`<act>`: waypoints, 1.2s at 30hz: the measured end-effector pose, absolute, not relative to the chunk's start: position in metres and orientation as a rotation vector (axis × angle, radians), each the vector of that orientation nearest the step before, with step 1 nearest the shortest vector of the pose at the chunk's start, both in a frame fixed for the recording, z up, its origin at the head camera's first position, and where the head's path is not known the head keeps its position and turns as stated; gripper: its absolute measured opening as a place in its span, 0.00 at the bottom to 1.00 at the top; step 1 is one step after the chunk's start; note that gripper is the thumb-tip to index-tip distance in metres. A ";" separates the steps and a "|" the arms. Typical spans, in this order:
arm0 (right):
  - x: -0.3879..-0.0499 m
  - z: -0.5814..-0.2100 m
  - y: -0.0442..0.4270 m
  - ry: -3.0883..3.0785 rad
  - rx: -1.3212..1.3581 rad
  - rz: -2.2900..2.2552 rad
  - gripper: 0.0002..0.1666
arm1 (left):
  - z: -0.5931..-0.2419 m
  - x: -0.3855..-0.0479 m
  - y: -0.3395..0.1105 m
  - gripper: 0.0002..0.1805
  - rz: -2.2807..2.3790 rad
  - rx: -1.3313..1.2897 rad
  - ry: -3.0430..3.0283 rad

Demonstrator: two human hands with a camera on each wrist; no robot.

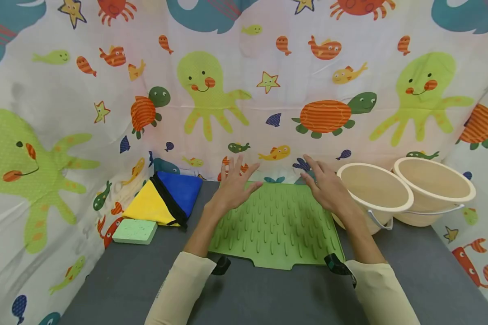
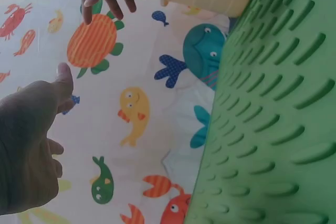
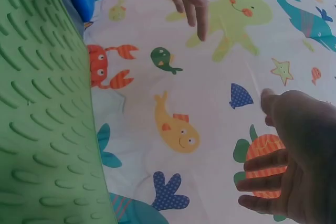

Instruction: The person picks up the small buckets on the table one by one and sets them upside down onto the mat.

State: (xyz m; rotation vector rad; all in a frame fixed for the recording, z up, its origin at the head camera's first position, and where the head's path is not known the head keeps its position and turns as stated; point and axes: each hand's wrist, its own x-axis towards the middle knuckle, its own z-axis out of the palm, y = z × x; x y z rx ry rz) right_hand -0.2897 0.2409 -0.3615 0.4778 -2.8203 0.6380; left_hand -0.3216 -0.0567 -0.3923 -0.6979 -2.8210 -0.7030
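A green ridged mat [image 1: 276, 221] lies on the grey table, a tab on its near edge. Over its left far corner hovers my left hand [image 1: 233, 185], fingers spread and holding nothing. My right hand [image 1: 327, 185] is raised above the far right corner, also with fingers apart and nothing in it. Both wrist views show the hands in the air, apart from the mat: the left hand [image 2: 37, 140] with its thumb out, the right hand [image 3: 294, 156] with fingers extended.
Two cream buckets, a nearer one [image 1: 374, 194] and a farther one [image 1: 433, 185], stand right of the mat. To the left lie a yellow cloth [image 1: 148, 205], a blue cloth [image 1: 183, 187] and a pale green sponge [image 1: 135, 231]. A sea-animal curtain [image 1: 244, 99] hangs behind the grey table [image 1: 276, 298].
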 end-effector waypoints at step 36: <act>-0.225 -0.355 0.310 -2.827 -0.263 0.609 0.34 | -0.427 -0.294 0.070 0.26 -2.302 -0.842 -2.298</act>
